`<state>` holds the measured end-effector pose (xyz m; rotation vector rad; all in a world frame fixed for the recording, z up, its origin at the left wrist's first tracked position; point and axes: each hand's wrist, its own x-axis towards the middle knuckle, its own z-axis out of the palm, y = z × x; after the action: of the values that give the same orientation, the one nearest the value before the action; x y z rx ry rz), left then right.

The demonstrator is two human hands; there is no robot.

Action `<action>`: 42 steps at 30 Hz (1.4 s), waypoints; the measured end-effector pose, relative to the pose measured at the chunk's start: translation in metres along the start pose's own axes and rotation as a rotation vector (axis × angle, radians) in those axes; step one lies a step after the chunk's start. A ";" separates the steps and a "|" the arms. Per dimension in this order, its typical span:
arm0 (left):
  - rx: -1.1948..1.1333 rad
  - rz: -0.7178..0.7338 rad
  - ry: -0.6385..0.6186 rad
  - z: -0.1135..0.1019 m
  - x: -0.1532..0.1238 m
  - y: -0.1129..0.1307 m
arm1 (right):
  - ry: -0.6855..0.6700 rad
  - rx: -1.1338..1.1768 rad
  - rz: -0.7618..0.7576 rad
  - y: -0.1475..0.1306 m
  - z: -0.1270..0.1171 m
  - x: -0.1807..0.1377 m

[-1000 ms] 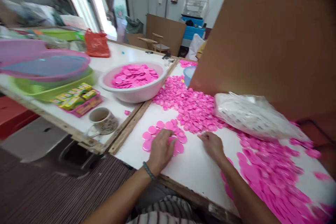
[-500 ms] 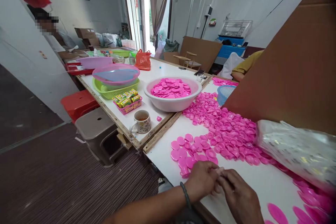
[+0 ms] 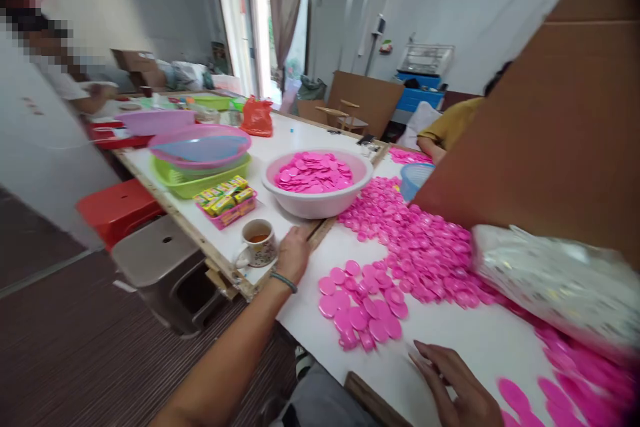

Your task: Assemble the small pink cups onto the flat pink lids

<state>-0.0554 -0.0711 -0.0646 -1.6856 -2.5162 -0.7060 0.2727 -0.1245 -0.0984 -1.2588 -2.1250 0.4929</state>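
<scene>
1. Left hand (image 3: 293,255), grip impossible to tell, is reaching beside the pale pink plastic basin (image 3: 320,203).
2. Right hand (image 3: 453,383) is lying released on the white bench (image 3: 465,333).
3. Flat round pink plastic discs (image 3: 363,310), lying between them, are looking light, stiff, slick; pinching rims suits.

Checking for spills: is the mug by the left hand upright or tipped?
Upright. The mug stands on its base, rim level, brown liquid showing inside, beside the left hand.
</scene>
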 end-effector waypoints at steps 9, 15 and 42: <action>0.039 0.345 0.166 0.012 -0.007 0.009 | 0.222 -0.442 0.260 0.024 -0.037 -0.066; -0.222 0.593 -0.116 0.006 -0.040 0.096 | 0.092 -0.557 0.461 0.042 -0.043 -0.086; -0.240 0.938 -0.420 0.082 -0.116 0.214 | -0.039 -0.350 0.114 0.108 -0.053 0.021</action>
<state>0.1996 -0.0745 -0.0949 -2.9660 -1.4653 -0.5845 0.3711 -0.0540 -0.1164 -1.5799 -2.2476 0.1967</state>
